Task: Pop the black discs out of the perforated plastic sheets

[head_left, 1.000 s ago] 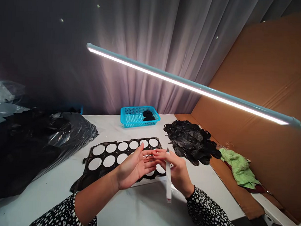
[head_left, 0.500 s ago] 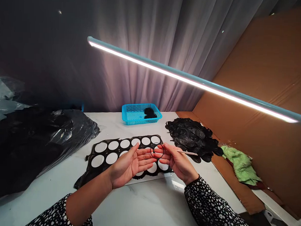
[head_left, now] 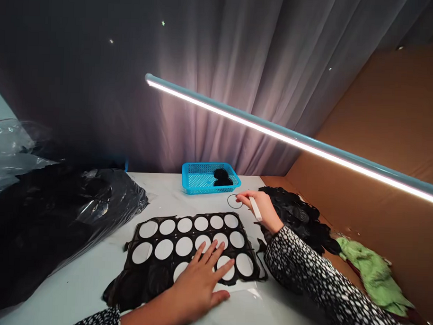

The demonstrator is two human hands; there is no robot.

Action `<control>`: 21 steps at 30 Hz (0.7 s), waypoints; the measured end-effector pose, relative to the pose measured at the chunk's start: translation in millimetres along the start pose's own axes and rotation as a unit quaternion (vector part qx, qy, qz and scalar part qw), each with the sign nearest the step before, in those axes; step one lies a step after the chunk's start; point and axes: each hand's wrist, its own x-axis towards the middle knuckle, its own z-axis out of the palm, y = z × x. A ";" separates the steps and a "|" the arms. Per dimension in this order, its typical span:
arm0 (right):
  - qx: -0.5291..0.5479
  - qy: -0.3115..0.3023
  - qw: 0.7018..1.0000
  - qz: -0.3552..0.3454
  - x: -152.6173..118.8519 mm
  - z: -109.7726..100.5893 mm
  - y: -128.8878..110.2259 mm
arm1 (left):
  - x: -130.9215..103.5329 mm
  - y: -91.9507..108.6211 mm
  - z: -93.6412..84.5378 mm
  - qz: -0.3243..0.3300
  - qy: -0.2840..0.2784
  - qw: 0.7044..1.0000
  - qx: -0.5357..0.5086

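Note:
My left hand (head_left: 200,285) lies palm down with spread fingers on a black sheet (head_left: 168,264) that has rows of round holes, white showing through them. Pinched in my right hand (head_left: 261,209) are a thin black ring (head_left: 232,201) at the fingertips and a pale, flat-sided stick (head_left: 255,209) between the fingers. The ring is over the table between the sheet and a blue basket (head_left: 197,184). Several black round pieces (head_left: 221,174) lie in the basket's right part.
A heap of black rings and discs (head_left: 303,215) lies at the right, beside a green cloth (head_left: 372,272). A large plastic bag of black material (head_left: 94,210) fills the left. A lit tube lamp (head_left: 274,129) crosses above the table (head_left: 158,191).
My hands have moved apart. The left turned palm down onto the holed sheet; the right carried the ring forward toward the basket. The view has shifted slightly.

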 end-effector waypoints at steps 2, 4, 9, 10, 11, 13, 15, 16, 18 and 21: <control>-0.060 -0.016 0.998 -0.026 41.3 2.7 13.0 | -1.2 -3.6 5.8 0.007 -0.029 0.996 0.079; -0.087 -0.042 0.995 -0.023 78.2 11.8 24.6 | -1.3 -7.1 9.0 0.010 -0.036 0.992 0.121; -0.144 -0.036 0.989 0.006 138.5 41.4 48.2 | 0.3 -19.9 18.7 0.037 -0.029 0.980 0.193; -0.162 -0.025 0.986 0.010 144.4 43.7 51.4 | 0.2 -20.9 20.2 0.042 -0.023 0.979 0.199; -0.179 -0.014 0.984 0.014 148.1 43.8 53.9 | -0.3 -20.8 21.1 0.046 -0.018 0.978 0.203; -0.207 0.009 0.978 0.018 148.5 37.2 56.3 | -1.4 -17.8 20.8 0.042 -0.007 0.977 0.207; -0.222 0.021 0.975 0.015 139.0 24.1 55.9 | -2.1 -13.0 18.4 0.037 -0.002 0.977 0.208; -0.225 0.022 0.974 0.011 130.4 16.8 55.1 | -2.1 -10.6 17.1 0.038 0.002 0.978 0.207; -0.220 0.006 0.976 0.001 105.6 3.9 52.9 | -1.9 -5.4 15.4 0.047 0.017 0.976 0.211; -0.158 -0.048 0.986 -0.002 52.8 -3.6 48.0 | -4.7 7.5 15.4 0.085 0.032 0.966 0.241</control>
